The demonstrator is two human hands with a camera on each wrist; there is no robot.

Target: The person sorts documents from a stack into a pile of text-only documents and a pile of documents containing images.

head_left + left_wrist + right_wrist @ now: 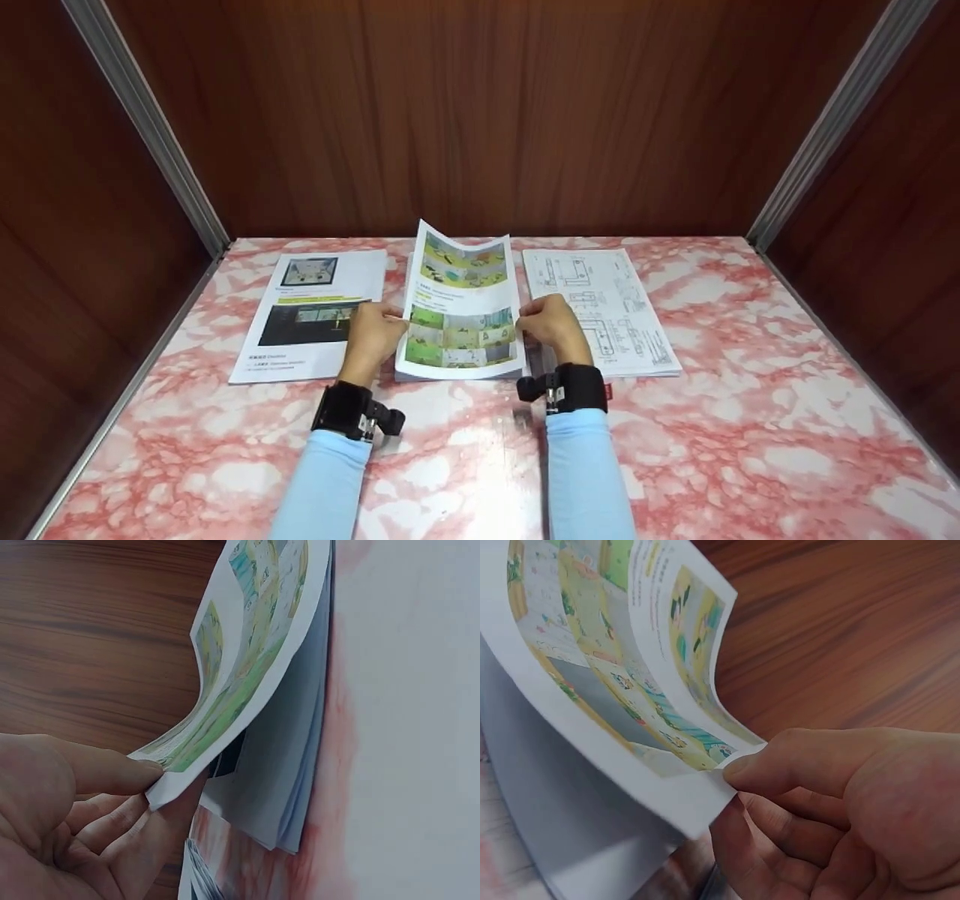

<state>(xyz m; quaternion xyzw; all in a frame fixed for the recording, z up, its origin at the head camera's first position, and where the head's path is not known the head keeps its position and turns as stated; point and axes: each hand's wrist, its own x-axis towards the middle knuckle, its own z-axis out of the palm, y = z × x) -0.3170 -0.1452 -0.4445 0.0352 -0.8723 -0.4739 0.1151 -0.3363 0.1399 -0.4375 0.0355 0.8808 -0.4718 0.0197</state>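
Observation:
A printed sheet of paper with colour pictures is held up, sagging in the middle between both hands. My left hand pinches its left edge between thumb and fingers. On the opposite edge my right hand does the same, thumb on top in the right wrist view. Beneath the raised sheet lies a middle stack of paper, mostly hidden in the head view. To the left is a paper stack with dark screenshots, partly behind my left hand. A stack of line drawings lies beyond my right hand.
The three stacks rest side by side on a red and white marbled table. Behind it rises a dark wood panel, with metal posts at the corners. Each wrist wears a black strap with a small camera.

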